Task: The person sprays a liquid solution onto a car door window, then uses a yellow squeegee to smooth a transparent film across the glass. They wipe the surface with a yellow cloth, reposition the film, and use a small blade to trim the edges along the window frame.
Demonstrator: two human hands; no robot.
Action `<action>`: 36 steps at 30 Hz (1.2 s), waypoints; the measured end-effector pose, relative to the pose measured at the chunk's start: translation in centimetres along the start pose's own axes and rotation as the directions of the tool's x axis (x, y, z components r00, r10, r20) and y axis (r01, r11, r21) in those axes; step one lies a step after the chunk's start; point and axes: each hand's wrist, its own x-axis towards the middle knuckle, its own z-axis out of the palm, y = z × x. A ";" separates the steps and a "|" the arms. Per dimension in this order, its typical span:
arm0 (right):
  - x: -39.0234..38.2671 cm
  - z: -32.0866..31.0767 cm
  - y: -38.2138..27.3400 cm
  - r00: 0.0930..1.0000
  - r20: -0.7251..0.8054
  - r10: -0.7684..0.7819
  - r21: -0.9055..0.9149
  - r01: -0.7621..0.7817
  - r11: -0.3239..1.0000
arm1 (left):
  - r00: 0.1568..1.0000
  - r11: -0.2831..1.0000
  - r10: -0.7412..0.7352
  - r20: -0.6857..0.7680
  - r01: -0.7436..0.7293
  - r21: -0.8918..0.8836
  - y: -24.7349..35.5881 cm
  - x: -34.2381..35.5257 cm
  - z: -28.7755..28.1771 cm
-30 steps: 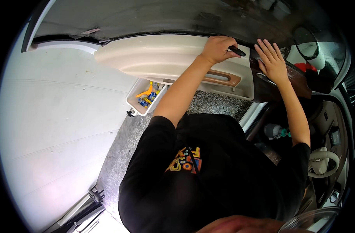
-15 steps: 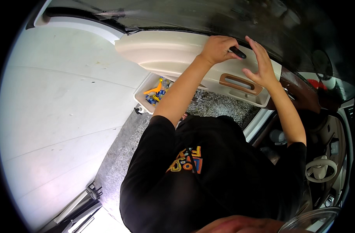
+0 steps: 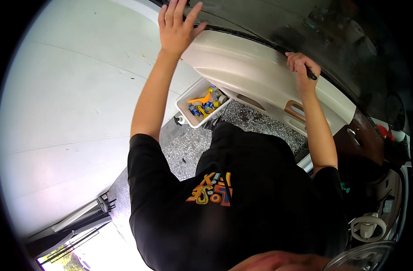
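My left hand (image 3: 177, 29) is raised at the far end of the car door, fingers stretched and spread over the lower edge of the dark window glass (image 3: 256, 18). Nothing shows in it. Farther right, my right hand (image 3: 303, 65) is closed round a small black tool (image 3: 311, 74). Only its dark, slim end sticks out of the fist, so its exact kind is hidden. That fist is close to the window's bottom edge, above the cream door panel (image 3: 242, 58). A brown pull handle (image 3: 296, 110) is set in the panel below it.
A white bin (image 3: 183, 107) of bottles, tapes and an orange tool stands under the door, with a pump bottle (image 3: 180, 120) beside it. Speckled floor (image 3: 184, 144) lies below. A pale wall panel (image 3: 70, 99) is at left, a steering wheel (image 3: 368, 227) at lower right.
The black tool has passed from my left hand to my right. My left hand has moved left along the window edge and spread out; my right has closed and shifted slightly down. The view has shifted too.
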 end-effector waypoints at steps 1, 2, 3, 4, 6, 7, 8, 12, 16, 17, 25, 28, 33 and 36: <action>0.2 1.0 0.3 1.000 0.023 0.012 -0.018 -0.012 1.000 | 0.994 0.999 0.017 0.109 -0.022 0.040 -1.2 0.3 0.0; 0.7 2.0 0.9 0.999 0.033 -0.004 -0.018 0.005 1.000 | 0.980 0.986 0.148 0.134 -0.157 0.057 -2.7 0.0 0.9; 1.0 3.0 1.2 0.999 0.033 0.001 -0.023 0.000 1.000 | 0.973 0.979 0.188 0.131 -0.196 0.052 -3.2 -0.1 1.8; 1.4 4.1 1.5 0.999 0.031 0.010 -0.022 -0.009 1.000 | 0.964 0.970 0.229 0.134 -0.237 0.047 -3.5 -0.3 2.7; 2.1 6.1 2.4 1.000 0.023 0.010 0.000 -0.010 1.000 | 0.938 0.943 0.319 0.139 -0.328 0.051 -4.1 -0.8 3.9; 2.5 6.9 2.8 1.000 0.020 0.016 0.003 -0.016 1.000 | 0.934 0.942 0.331 0.135 -0.336 0.013 -4.4 -0.9 4.3; 2.9 7.8 3.3 1.000 0.018 0.021 0.007 -0.021 1.000 | 0.930 0.939 0.344 0.129 -0.344 -0.025 -4.5 -0.9 4.5; 4.1 10.9 4.4 0.999 0.004 0.045 0.003 -0.045 0.999 | 0.922 0.923 0.385 0.041 -0.385 -0.014 -5.7 -1.1 5.7; 4.9 12.7 5.4 0.999 0.025 0.026 0.018 -0.026 1.000 | 0.918 0.919 0.395 0.031 -0.395 0.003 -6.1 -1.2 6.3; 4.9 13.0 5.5 0.999 0.031 0.009 0.024 -0.010 1.000 | 0.919 0.920 0.392 0.039 -0.393 0.016 -6.1 -1.2 6.1; 5.1 14.3 5.8 0.999 0.029 0.022 -0.009 -0.022 1.000 | 0.934 0.947 0.320 -0.159 -0.322 0.013 -5.8 -0.5 6.9; 5.1 14.4 5.9 0.999 0.034 0.015 0.008 -0.015 1.000 | 0.938 0.944 0.330 -0.106 -0.328 0.032 -6.0 0.0 6.0; 5.3 14.8 6.2 1.000 0.025 0.011 0.008 -0.011 1.000 | 0.927 0.932 0.361 -0.099 -0.355 0.068 -6.0 -0.4 6.4; 5.5 15.5 6.9 0.999 0.040 0.028 0.001 -0.028 1.000 | 0.919 0.925 0.379 -0.109 -0.374 0.066 -5.8 -0.4 6.3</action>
